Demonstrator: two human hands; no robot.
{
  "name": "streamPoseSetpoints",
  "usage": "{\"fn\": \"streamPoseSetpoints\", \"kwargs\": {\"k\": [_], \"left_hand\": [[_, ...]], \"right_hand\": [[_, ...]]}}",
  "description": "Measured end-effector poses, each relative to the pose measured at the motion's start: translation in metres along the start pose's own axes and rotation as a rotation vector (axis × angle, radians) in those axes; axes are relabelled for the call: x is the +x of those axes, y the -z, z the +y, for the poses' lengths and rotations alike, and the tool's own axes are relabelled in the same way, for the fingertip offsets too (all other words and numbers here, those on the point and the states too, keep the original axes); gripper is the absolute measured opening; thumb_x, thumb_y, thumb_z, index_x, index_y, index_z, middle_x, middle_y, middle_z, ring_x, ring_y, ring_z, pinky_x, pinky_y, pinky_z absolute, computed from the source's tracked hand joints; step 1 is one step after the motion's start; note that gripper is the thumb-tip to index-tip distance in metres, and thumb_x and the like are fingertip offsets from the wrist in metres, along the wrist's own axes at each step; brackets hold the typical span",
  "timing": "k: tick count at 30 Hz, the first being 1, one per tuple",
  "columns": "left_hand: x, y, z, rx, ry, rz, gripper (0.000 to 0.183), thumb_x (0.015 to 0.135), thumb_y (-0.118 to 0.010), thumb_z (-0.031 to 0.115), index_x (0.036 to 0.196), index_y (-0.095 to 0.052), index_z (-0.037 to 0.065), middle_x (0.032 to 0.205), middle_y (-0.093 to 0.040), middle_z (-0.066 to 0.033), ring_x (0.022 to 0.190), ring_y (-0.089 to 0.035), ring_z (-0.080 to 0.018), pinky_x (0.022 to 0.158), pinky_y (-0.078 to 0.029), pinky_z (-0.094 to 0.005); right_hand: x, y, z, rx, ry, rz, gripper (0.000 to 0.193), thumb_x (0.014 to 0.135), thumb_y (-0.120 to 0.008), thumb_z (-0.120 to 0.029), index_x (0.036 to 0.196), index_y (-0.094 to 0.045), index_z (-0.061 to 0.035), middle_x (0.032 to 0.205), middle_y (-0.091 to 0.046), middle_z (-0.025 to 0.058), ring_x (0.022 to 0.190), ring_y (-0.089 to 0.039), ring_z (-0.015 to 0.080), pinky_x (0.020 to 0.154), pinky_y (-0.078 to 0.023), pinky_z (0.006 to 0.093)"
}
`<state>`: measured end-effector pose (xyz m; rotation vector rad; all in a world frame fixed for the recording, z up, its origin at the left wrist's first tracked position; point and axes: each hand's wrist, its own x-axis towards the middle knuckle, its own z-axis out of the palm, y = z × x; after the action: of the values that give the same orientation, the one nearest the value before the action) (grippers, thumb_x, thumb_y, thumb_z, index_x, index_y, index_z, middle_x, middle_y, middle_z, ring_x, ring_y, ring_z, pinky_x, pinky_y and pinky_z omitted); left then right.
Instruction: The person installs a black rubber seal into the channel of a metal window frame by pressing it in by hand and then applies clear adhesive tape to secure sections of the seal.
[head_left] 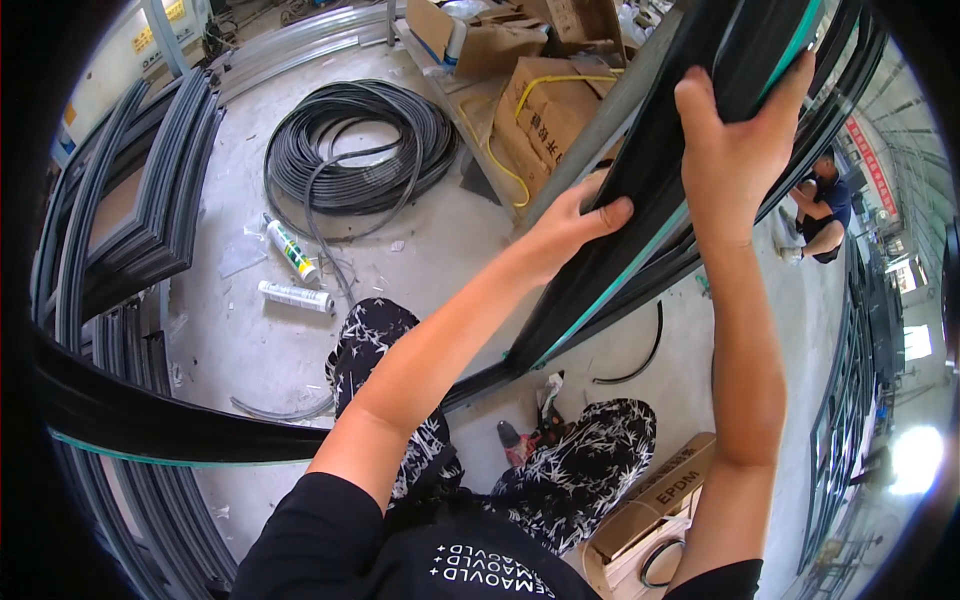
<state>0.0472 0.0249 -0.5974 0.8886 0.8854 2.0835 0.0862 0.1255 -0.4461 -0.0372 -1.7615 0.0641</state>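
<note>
A long black frame profile [650, 160] with a thin green strip along it rises from the lower middle to the upper right. My left hand [572, 228] grips its left edge, the thumb lying on top and the fingers mostly hidden behind it. Higher up, my right hand [738, 165] clasps the same profile across its width, thumb on one side and fingers on the other. At a corner near my knees the profile meets another black length [200, 425] that runs to the left. Below that corner a red and dark power drill [522, 440] lies on the floor.
A coil of black rubber strip [300, 180] and two sealant tubes [290, 248] [296, 296] lie ahead on the left. Black frames [150, 200] are stacked at left. Cardboard boxes [560, 120] stand ahead, another box [650, 500] beside my right leg. A person [826, 205] crouches at far right.
</note>
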Motion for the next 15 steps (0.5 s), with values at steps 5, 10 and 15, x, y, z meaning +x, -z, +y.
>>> {"fn": "streamPoseSetpoints", "kwargs": {"k": [5, 10, 15], "left_hand": [[-0.007, 0.004, 0.004, 0.009, 0.11, 0.013, 0.085, 0.085, -0.07, 0.059, 0.145, -0.043, 0.006, 0.134, -0.055, -0.0036, 0.126, -0.047, -0.0145, 0.104, -0.038, -0.0318], [-0.029, 0.02, -0.024, 0.037, 0.219, -0.015, 0.086, 0.088, -0.066, 0.06, 0.147, -0.041, 0.003, 0.139, -0.05, -0.006, 0.131, -0.042, -0.0148, 0.111, -0.028, -0.0312], [-0.061, 0.04, -0.072, 0.125, 0.403, 0.127, 0.077, 0.092, -0.062, 0.058, 0.145, -0.043, 0.005, 0.136, -0.054, -0.0021, 0.128, -0.046, -0.0145, 0.111, -0.032, -0.0357]], "right_hand": [[0.0, 0.007, -0.001, 0.098, 0.004, -0.081, 0.09, 0.076, -0.078, -0.031, 0.143, -0.034, 0.0089, 0.125, -0.057, 0.0282, 0.114, -0.057, 0.039, 0.101, -0.042, 0.0386], [-0.047, 0.013, -0.01, -0.062, 0.08, -0.115, 0.101, 0.075, -0.08, -0.03, 0.151, -0.023, 0.0051, 0.141, -0.042, 0.0313, 0.127, -0.046, 0.0433, 0.111, -0.033, 0.0426], [-0.062, 0.007, -0.008, -0.143, 0.055, -0.066, 0.103, 0.071, -0.073, -0.009, 0.153, -0.013, 0.0053, 0.145, -0.037, 0.0308, 0.13, -0.039, 0.0474, 0.112, -0.031, 0.0473]]}}
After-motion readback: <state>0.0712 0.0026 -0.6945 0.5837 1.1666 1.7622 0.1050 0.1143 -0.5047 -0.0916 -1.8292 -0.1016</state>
